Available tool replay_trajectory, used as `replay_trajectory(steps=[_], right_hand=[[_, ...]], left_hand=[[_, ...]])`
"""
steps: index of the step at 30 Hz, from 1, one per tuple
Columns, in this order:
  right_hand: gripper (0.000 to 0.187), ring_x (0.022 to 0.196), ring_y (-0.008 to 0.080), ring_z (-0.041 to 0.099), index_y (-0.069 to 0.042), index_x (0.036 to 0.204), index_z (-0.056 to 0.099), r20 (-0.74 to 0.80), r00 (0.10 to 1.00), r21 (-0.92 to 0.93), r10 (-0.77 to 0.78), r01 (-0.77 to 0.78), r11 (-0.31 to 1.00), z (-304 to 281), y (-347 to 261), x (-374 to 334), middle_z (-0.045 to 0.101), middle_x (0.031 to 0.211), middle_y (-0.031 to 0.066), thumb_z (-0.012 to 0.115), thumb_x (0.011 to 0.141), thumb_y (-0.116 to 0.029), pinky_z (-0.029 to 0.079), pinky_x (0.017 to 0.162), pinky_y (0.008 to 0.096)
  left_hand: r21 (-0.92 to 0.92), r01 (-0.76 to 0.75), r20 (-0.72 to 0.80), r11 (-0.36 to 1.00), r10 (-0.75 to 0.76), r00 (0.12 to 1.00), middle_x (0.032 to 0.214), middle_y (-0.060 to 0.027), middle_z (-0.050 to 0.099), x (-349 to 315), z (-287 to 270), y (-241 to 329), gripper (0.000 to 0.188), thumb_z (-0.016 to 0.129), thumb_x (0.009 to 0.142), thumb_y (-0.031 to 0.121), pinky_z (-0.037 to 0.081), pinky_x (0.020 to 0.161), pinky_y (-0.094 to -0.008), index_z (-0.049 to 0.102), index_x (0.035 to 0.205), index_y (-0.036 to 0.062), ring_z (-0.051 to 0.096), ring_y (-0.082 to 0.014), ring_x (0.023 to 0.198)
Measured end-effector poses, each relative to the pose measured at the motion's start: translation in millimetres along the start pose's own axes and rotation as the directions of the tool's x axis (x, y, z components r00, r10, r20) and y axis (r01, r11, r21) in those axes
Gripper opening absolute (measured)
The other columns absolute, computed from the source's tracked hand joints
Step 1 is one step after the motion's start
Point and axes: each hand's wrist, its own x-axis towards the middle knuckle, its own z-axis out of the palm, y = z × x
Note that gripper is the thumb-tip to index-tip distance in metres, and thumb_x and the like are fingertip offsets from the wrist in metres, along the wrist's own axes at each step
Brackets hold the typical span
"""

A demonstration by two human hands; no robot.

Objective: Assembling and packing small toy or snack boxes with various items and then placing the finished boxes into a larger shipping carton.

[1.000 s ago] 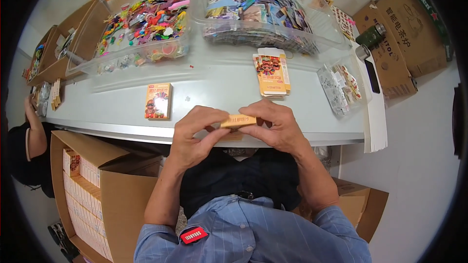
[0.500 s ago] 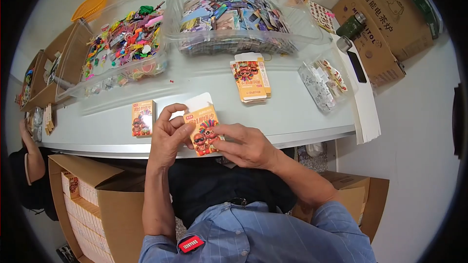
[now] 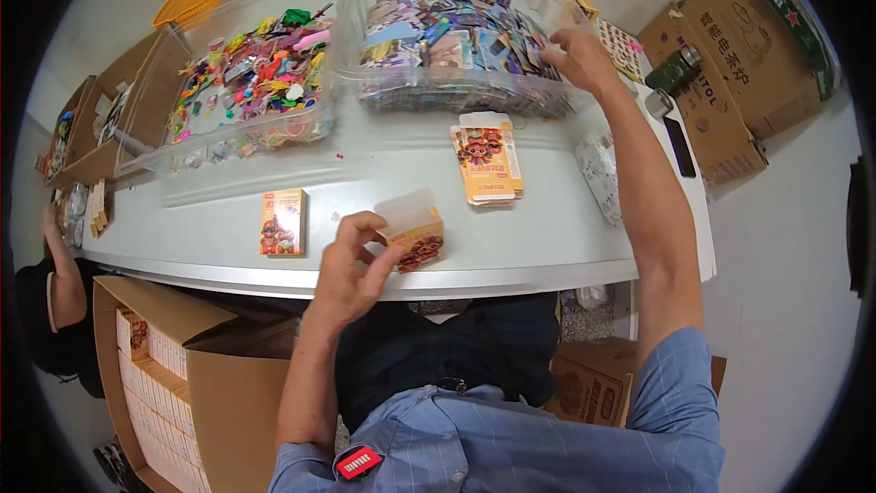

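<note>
My left hand (image 3: 351, 265) is closed on a small orange cardboard box (image 3: 420, 246) at the table's front edge, its white flap up and its top unfolded. At the right end of a clear plastic bin (image 3: 411, 82) full of shiny picture cards (image 3: 456, 32), my right hand (image 3: 584, 57) reaches over the rim. Its fingers are slightly apart at the cards, and I see nothing held in them. A closed orange box (image 3: 284, 224) stands left of my left hand. Flattened orange boxes (image 3: 488, 164) lie stacked beyond it, to the right.
A second clear bin (image 3: 187, 153) holds small colourful toys (image 3: 265, 68). Below my right forearm sits a clear tray of small packets (image 3: 598, 178). A phone (image 3: 679, 148) and a green flask (image 3: 673, 71) are at the right. Another person's arm (image 3: 62, 265) shows at far left, above a carton of boxes (image 3: 155, 393).
My right hand has left the orange box and moved up and right to the card bin. My left hand keeps the box, now tilted with its top toward the far side.
</note>
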Motion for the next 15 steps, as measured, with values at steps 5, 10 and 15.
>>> replay_trajectory(steps=[5,10,15], right_hand=[[0.036,0.094,0.036,0.071,-0.004,0.102,0.076,0.273,0.954,-0.139,0.122,-0.086,0.987,11.6,-0.1,16.9,0.074,0.098,0.02,0.071,0.086,-0.035,0.053,0.086,0.0461],[0.028,0.093,0.0397,0.07,-0.004,0.097,0.076,0.074,0.986,-0.259,0.15,-0.126,0.958,24.3,7.1,22.4,0.073,0.095,0.021,0.063,0.089,-0.028,0.053,0.084,0.0472],[0.028,0.086,0.0411,0.069,-0.002,0.091,0.074,-0.144,0.987,-0.001,0.073,-0.074,0.997,3.5,6.9,6.9,0.071,0.091,0.0227,0.062,0.09,-0.027,0.053,0.078,0.0471]], left_hand=[[-0.003,-0.105,-0.085,0.994,0.104,0.991,0.113,-0.0175,0.07,-16.3,26.9,-10.5,0.053,0.077,0.087,0.002,0.054,0.064,-0.0266,0.044,0.129,0.0044,0.068,-0.0192,0.094],[-0.046,-0.116,-0.119,0.992,0.11,0.987,0.114,-0.0159,0.068,-18.4,33.6,-20.7,0.059,0.077,0.085,-0.004,0.054,0.065,-0.0234,0.041,0.132,0.0058,0.068,-0.0163,0.094],[-0.159,-0.035,-0.133,0.987,0.014,0.991,0.113,-0.0155,0.07,-15.7,31.2,-27.2,0.059,0.077,0.086,-0.001,0.054,0.065,-0.0246,0.041,0.132,0.0041,0.068,-0.0175,0.095]])
